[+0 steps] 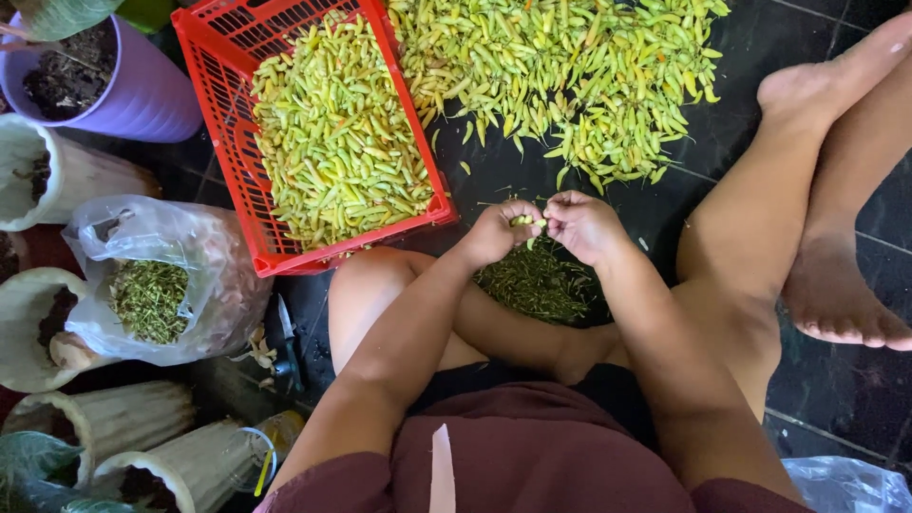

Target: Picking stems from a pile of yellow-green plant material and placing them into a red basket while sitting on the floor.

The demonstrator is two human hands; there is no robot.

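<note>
Two bare hands meet above the dark tiled floor (pixel 779 57), between the person's bent knees. The left hand (pixel 499 231) and the right hand (pixel 581 224) are close together, almost touching at the fingertips, and both pinch one small pale green-yellow chilli pepper (pixel 523 220) that shows in the narrow space between them. The fingers of each hand are curled in and closed on the pepper; only a short piece of it is visible.

Just below the hands, on the floor between the legs, lies a low heap of dark green chilli stems (pixel 537 282). Beyond the hands a wide loose pile of green-yellow chilli peppers (pixel 560 66) spreads over the tiles, reaching nearly to the fingertips. To the left of that pile stands a red plastic lattice crate (pixel 223 114), filled with more of the same peppers, its near corner just beside the left wrist.

Further left sits a clear plastic bag (pixel 214 275) holding green stem scraps, its mouth open upward. A small knife with a dark handle (pixel 287 332) lies on the floor between the bag and the left knee. A lilac plastic flowerpot with dark soil (pixel 142 90) stands at the upper left, and several pale ribbed pots (pixel 114 413) line the left edge.
</note>
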